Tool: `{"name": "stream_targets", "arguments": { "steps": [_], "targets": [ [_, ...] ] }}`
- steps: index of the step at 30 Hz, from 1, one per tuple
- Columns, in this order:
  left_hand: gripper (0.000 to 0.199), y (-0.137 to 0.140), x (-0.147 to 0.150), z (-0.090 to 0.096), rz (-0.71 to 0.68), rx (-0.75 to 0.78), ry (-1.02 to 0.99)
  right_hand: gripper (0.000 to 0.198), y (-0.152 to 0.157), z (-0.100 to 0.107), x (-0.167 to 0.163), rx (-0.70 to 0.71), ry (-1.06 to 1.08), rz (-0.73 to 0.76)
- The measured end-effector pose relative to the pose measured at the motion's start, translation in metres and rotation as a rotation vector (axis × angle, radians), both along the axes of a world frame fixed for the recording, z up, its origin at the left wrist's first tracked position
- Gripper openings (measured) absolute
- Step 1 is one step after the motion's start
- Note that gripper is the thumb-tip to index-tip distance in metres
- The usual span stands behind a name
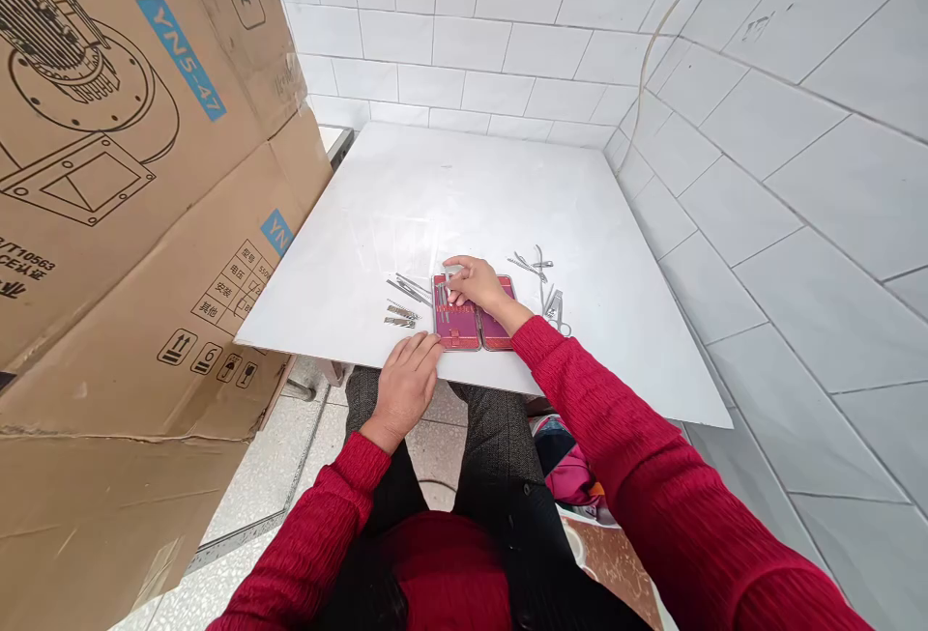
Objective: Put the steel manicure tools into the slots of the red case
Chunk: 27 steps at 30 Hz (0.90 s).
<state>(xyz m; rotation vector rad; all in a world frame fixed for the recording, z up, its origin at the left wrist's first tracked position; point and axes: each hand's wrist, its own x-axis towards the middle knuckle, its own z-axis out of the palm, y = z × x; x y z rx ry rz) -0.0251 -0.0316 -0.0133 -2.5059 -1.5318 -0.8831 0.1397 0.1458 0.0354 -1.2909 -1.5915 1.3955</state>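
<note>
item, one case (468, 329): unfolded, purple-lined with red trim, lying close to the near edge of the bench (406, 167), about midway between the left and right edges. slim metal tools (440, 307) stand in a row in its left half.

hands, two. my left hand (410, 380): palm down, flat, fingers extended over the near edge, fingertips at the case's near left corner; no object visible in it. my right hand (473, 285): over the case, thumb and fingers drawn narrow above the left half; i cannot tell whether a tool is gripped between them.

toward the left edge, beside the case: a group of slim silver implements (410, 289); nearer the near edge, a small cluster of brass-toned pieces (401, 317).

toward the right edge: plier-like tools (535, 267), farther from me; a nail clipper (555, 304) and, just beside it, loop-handled scissors (564, 328).

surroundings: a large printed cardboard box (239, 177) along the left edge; white tiled wall (464, 46) behind the far edge.
</note>
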Motion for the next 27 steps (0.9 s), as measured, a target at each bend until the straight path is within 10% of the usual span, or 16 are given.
{"name": "stream_targets", "arguments": {
  "steps": [27],
  "targets": [
    [0.044, -0.002, 0.0, -0.001, 0.011, -0.01, -0.025, 0.017, -0.014, 0.003, -0.016, 0.112, -0.228, -0.168]
  ]
}}
